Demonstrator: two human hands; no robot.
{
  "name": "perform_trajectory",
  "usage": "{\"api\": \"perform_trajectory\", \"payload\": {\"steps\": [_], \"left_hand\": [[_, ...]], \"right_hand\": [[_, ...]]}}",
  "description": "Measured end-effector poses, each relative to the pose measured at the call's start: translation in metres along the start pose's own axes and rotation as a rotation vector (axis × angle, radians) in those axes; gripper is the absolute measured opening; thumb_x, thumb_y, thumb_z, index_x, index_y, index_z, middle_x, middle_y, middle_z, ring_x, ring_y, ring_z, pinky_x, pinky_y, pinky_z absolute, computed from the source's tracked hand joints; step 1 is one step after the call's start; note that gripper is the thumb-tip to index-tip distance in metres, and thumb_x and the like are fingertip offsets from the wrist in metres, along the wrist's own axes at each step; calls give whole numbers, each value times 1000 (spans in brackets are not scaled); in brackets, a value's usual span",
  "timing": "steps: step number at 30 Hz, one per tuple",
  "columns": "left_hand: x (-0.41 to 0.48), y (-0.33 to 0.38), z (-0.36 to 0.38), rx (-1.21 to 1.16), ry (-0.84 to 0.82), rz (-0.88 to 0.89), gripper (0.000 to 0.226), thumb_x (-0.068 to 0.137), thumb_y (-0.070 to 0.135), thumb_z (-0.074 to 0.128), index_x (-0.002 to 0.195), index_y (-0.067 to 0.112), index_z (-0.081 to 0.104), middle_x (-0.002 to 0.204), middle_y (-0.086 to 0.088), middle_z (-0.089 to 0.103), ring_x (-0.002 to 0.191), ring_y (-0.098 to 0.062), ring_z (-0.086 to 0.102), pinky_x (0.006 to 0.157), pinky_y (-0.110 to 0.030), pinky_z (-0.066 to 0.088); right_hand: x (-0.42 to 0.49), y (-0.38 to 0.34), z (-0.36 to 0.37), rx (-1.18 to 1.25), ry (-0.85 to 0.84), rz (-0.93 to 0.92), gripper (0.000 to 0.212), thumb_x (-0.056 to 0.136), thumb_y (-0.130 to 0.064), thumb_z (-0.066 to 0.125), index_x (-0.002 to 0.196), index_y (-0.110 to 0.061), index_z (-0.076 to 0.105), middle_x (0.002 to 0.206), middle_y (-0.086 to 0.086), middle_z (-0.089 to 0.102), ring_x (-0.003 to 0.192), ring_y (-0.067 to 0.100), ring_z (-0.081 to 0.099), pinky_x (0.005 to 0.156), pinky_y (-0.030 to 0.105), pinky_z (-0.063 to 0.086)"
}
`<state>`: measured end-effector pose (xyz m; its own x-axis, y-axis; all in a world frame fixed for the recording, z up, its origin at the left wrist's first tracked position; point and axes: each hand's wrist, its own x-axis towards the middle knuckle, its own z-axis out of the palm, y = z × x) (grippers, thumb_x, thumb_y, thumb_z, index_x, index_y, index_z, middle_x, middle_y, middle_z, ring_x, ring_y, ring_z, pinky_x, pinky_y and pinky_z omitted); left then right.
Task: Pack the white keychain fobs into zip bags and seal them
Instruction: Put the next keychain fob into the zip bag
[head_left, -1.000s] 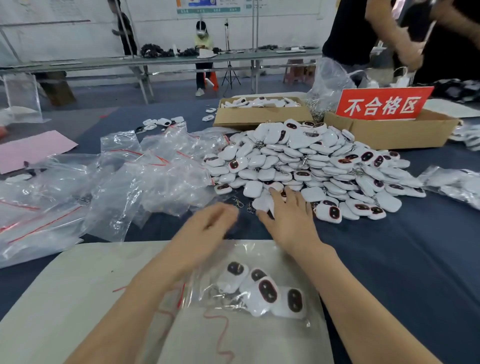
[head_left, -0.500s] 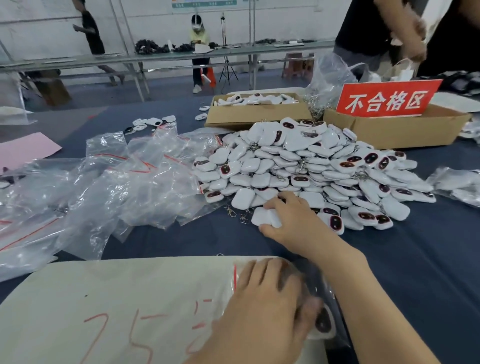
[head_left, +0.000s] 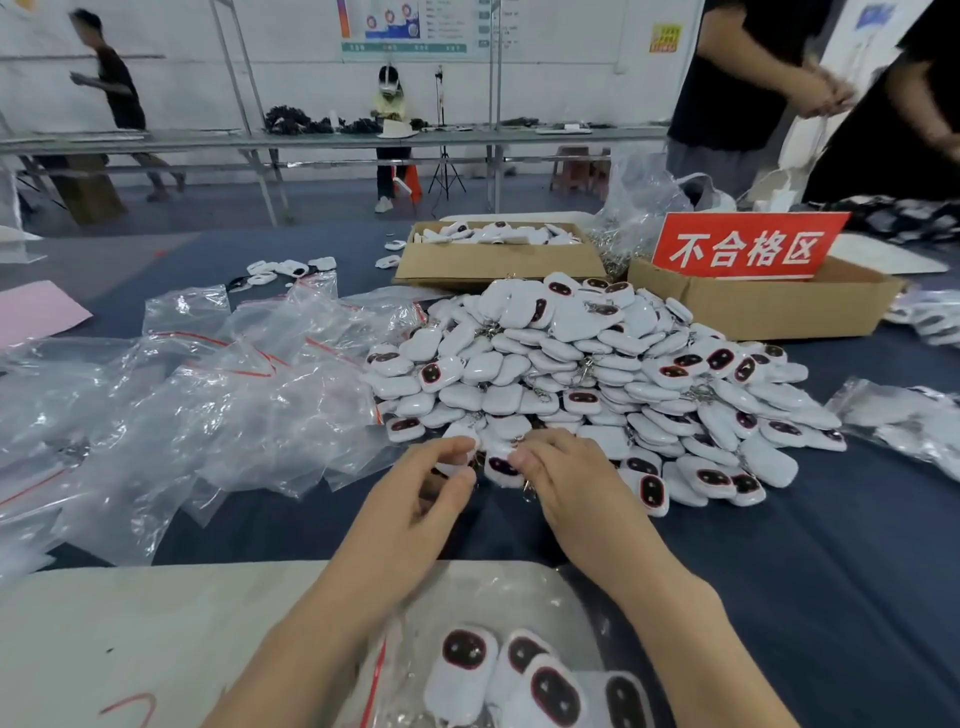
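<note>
Our left fingers (head_left: 448, 450) pinch a white fob (head_left: 461, 434) and our right fingers (head_left: 540, 453) curl onto a dark-faced fob (head_left: 501, 467) at the pile's (head_left: 597, 364) six o'clock edge, so we judge we are gathering, and next these go into the part-filled zip bag (head_left: 519, 670) at six o'clock on the tabletop (head_left: 805, 571).

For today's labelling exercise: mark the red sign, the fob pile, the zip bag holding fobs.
red sign (head_left: 748, 248): head view, centre.
fob pile (head_left: 571, 358): head view, middle.
zip bag (head_left: 498, 592): head view, bare plastic.

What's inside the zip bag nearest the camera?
Four white fobs show through the bag, dark oval faces up. The forearms cover its left and right edges, so any fobs there are hidden. Its near end is cut off by the frame.
</note>
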<state>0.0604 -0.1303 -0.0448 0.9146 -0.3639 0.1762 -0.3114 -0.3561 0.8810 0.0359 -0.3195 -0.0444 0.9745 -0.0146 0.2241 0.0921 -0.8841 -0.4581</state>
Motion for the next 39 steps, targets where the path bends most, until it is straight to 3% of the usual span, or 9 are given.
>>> {"api": "perform_trajectory", "payload": {"steps": [3, 5, 7, 10, 16, 22, 26, 30, 39], "left_hand": [[0, -5, -2, -102, 38, -9, 28, 96, 40, 62, 121, 50, 61, 111, 22, 66, 95, -4, 65, 82, -18, 50], [-2, -7, -1, -107, 41, 27, 30, 93, 42, 64, 121, 51, 62, 105, 17, 68, 91, -5, 65, 79, -18, 52], [-2, -9, 1, -82, 40, 61, 27, 95, 35, 64, 118, 49, 64, 95, 16, 68, 79, -4, 63, 72, -15, 50], [1, -11, 3, -83, 79, 69, 22, 97, 28, 64, 112, 43, 68, 88, 19, 70, 74, -1, 62, 68, -10, 46], [5, -15, 2, -180, 135, 53, 26, 96, 35, 59, 121, 41, 67, 104, 16, 74, 96, -4, 68, 85, -19, 51], [1, -6, -5, -323, 166, 69, 25, 94, 38, 58, 114, 44, 72, 102, 14, 76, 82, -2, 70, 73, -8, 50], [2, -9, -4, -389, 194, 22, 18, 97, 25, 62, 109, 31, 75, 98, 10, 78, 85, -3, 71, 76, -14, 52], [2, -9, -4, -376, 183, 22, 19, 98, 22, 63, 107, 35, 74, 96, 10, 77, 81, -3, 71, 76, -13, 52], [5, -13, -3, -394, 129, 22, 14, 94, 27, 64, 104, 28, 74, 95, -2, 75, 84, -10, 68, 77, -25, 57]], "right_hand": [[-1, -6, -2, 16, -23, -38, 33, 87, -7, 69, 120, -14, 67, 117, -1, 65, 110, 22, 60, 91, 32, 48], [0, -15, 1, 218, 6, -59, 14, 96, -15, 58, 103, -15, 70, 102, 1, 66, 98, 19, 59, 84, 28, 42], [1, -19, 7, 324, 45, -63, 22, 104, -31, 43, 96, -29, 63, 92, -14, 59, 88, 1, 54, 79, 17, 37], [2, -21, 16, 490, 18, 15, 21, 104, -38, 44, 94, -38, 63, 81, -22, 59, 80, -5, 55, 74, 11, 41], [6, -23, 20, 736, 41, 40, 12, 99, -36, 59, 98, -45, 66, 90, -23, 70, 82, 0, 65, 75, 15, 48], [5, -35, 19, 977, 40, 18, 34, 99, -25, 61, 90, -57, 70, 81, -13, 73, 67, 5, 67, 63, 17, 55], [6, -37, 27, 1070, -24, 43, 25, 100, -21, 60, 99, -43, 72, 94, -9, 74, 83, 9, 69, 73, 27, 60], [6, -34, 30, 928, 37, 17, 24, 99, -27, 60, 102, -50, 67, 101, -17, 74, 98, 3, 68, 88, 17, 52], [5, -35, 26, 1006, 26, 72, 14, 99, -21, 60, 102, -29, 72, 92, -14, 75, 73, 2, 67, 69, 16, 53]]}}
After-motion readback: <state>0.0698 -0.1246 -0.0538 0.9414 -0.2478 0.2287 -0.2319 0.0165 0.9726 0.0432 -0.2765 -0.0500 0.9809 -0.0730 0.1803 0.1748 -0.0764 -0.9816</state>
